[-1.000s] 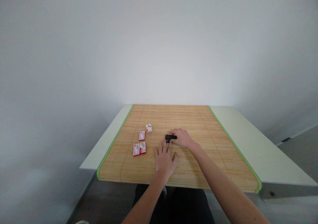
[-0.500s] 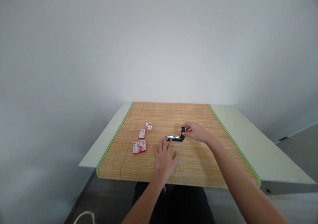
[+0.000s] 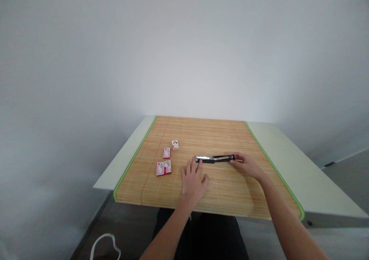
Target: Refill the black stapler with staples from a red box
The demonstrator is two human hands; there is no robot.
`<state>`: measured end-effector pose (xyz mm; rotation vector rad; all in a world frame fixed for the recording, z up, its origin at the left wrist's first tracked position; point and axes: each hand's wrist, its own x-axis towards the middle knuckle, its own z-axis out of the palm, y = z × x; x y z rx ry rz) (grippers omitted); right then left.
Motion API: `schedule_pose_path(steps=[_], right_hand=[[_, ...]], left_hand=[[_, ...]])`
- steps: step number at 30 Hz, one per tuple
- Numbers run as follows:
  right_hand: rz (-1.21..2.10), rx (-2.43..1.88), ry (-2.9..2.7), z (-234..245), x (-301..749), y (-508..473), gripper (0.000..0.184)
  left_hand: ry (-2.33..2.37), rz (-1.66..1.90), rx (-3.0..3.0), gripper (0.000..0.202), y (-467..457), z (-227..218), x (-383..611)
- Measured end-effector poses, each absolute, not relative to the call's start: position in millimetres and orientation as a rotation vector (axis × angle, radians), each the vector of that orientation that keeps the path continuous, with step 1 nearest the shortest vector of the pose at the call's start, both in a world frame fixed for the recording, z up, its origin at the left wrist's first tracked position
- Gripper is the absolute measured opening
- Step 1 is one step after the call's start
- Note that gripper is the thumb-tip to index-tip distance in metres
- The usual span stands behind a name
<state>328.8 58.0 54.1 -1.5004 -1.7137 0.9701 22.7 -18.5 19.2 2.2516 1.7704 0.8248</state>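
Note:
A black stapler is unfolded almost into a straight line on the bamboo mat, its silvery inner rail showing at the left half. My left hand lies on the mat with the fingers spread, two fingertips against the stapler's left end. At the other end, my right hand grips the tip of the stapler's swung-back upper arm between thumb and fingers.
Left of my hands stand a small white box, a red and white box and a pair of red and white boxes side by side. The green-edged bamboo mat covers the middle of a white table against the wall.
The stapler's upper arm has swung from upright down to the right, with my right hand lowering and moving right along with it. My left hand keeps its place at the stapler's left end.

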Motion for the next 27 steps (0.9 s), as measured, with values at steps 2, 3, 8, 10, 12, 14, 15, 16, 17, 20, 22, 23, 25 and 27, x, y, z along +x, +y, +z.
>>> schedule_pose_path(steps=[2,3,8,10,12,14,15,16,17,20,22,23,25,27], right_hand=[[0.964,-1.489,-1.697,48.2,328.8,56.2,0.048],[0.938,-1.496,-1.701,45.3,328.4,54.3,0.05],[0.546,-1.709,-1.628,20.0,313.9,21.7,0.087],[0.416,-1.793,-1.595,6.1,302.6,2.1,0.084],[0.257,-1.849,-1.634,-5.1,292.1,-13.9,0.078],[0.164,-1.892,-1.646,-11.1,284.9,-22.7,0.074],[0.144,-1.905,-1.645,-12.2,283.0,-24.5,0.073],[0.138,-1.911,-1.641,-12.4,282.0,-25.1,0.072],[0.137,-1.911,-1.643,-12.1,281.7,-24.9,0.072],[0.125,-1.901,-1.653,-11.0,282.7,-23.3,0.071],[0.122,-1.903,-1.655,-11.4,283.4,-23.1,0.071],[0.12,-1.905,-1.656,-12.0,283.6,-23.3,0.072],[0.111,-1.911,-1.654,-13.5,283.9,-23.6,0.072],[0.1,-1.913,-1.66,-15.0,284.3,-23.5,0.072]], left_hand=[[1.773,0.832,2.255,0.072,-18.1,18.8,22.0],[1.774,0.833,2.258,0.072,-17.8,18.6,21.7],[1.739,0.825,2.254,0.071,-17.9,19.0,22.0],[1.718,0.817,2.264,0.07,-20.7,19.5,20.8],[1.721,0.805,2.282,0.068,-25.6,20.1,14.7],[1.787,0.805,2.279,0.062,-30.8,21.3,0.2],[1.858,0.816,2.257,0.058,-32.7,22.5,-10.5],[1.952,0.835,2.218,0.054,-33.6,24.1,-23.1],[2.068,0.86,2.159,0.051,-33.4,26.2,-37.0],[2.374,0.912,1.979,0.05,-27.7,33.7,-76.6],[2.43,0.891,1.967,0.046,-22.9,38.1,-93.3],[2.421,0.876,1.99,0.042,-21.2,39.7,-97.4],[2.367,0.858,2.061,0.035,-19.9,41.2,-98.5],[2.304,0.864,2.116,0.031,-21.0,40.7,-93.2]])
